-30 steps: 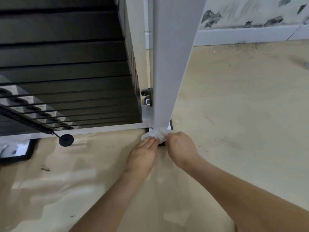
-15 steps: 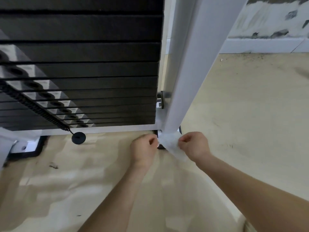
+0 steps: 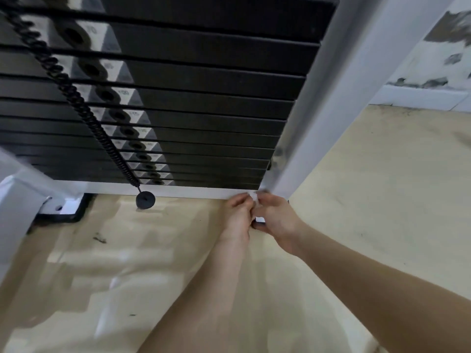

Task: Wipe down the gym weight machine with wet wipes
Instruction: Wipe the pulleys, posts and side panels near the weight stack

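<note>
We now bring our left hand (image 3: pixel 238 212) and right hand (image 3: pixel 276 216) together, both pinching the wet wipe (image 3: pixel 254 197) stretched moments ago, likely refolding it beside the white post (image 3: pixel 318 110).

beige scuffed floor (image 3: pixel 382 200) w/ stained white wall (image 3: pixel 438 59) behind.

Place: a gym room.
Weight stack (image 3: pixel 216 103): black plates, each with a pin hole and a number.
Coiled cord (image 3: pixel 82 108): black, with a round knob (image 3: pixel 145 200).
Frame post (image 3: pixel 339 85): white metal.
Floor (image 3: pixel 369 187): beige, scuffed.
Wall (image 3: pixel 433 59): paint worn.
</note>
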`<state>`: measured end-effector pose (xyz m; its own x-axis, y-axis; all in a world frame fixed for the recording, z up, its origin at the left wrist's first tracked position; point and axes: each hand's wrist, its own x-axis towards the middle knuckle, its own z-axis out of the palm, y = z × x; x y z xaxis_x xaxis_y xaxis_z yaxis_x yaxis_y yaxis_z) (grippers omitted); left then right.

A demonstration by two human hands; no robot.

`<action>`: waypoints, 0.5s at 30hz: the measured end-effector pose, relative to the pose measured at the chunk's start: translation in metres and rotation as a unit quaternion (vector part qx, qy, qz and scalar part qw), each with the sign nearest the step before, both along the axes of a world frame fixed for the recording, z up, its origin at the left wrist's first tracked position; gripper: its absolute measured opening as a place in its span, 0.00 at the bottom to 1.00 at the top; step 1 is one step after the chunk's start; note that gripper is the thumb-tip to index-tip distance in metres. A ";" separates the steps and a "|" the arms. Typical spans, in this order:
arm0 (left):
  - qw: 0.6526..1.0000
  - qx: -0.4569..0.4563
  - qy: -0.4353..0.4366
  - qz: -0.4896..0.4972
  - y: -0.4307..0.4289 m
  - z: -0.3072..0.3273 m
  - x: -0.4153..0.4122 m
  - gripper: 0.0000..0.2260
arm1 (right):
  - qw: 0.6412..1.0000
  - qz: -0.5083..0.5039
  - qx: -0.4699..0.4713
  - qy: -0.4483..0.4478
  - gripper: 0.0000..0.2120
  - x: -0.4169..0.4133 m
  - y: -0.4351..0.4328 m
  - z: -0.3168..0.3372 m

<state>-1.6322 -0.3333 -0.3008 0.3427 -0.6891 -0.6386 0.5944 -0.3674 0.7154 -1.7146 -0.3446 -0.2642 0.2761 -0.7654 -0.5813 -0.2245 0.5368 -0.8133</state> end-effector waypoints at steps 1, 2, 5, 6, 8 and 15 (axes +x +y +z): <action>0.998 -0.003 -0.026 -0.051 0.005 0.001 0.002 0.11 | 0.999 0.022 -0.019 0.030 0.08 -0.002 -0.004 -0.001; 0.995 -0.009 -0.034 -0.090 0.012 0.003 0.005 0.10 | 0.995 0.037 -0.043 0.076 0.06 -0.004 -0.008 -0.001; 0.987 -0.033 0.000 -0.157 0.042 0.012 0.013 0.08 | 0.959 0.122 -0.101 0.235 0.07 -0.016 -0.013 0.013; 0.983 -0.028 -0.017 -0.178 0.052 0.017 0.014 0.05 | 0.940 0.186 -0.109 0.264 0.07 -0.019 -0.012 0.022; 0.977 -0.012 -0.078 -0.196 0.072 0.028 0.016 0.03 | 0.898 0.318 -0.100 0.287 0.06 -0.017 -0.007 0.043; 0.970 -0.001 -0.104 -0.219 0.136 0.105 0.061 0.10 | 0.761 0.567 -0.131 0.286 0.07 0.033 0.020 0.114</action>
<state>-1.5709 -0.1968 -0.1959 0.1384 -0.7987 -0.5856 0.2244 -0.5507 0.8040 -1.6812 -0.3243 -0.1498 0.6050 -0.3335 -0.7231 -0.7801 -0.4300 -0.4544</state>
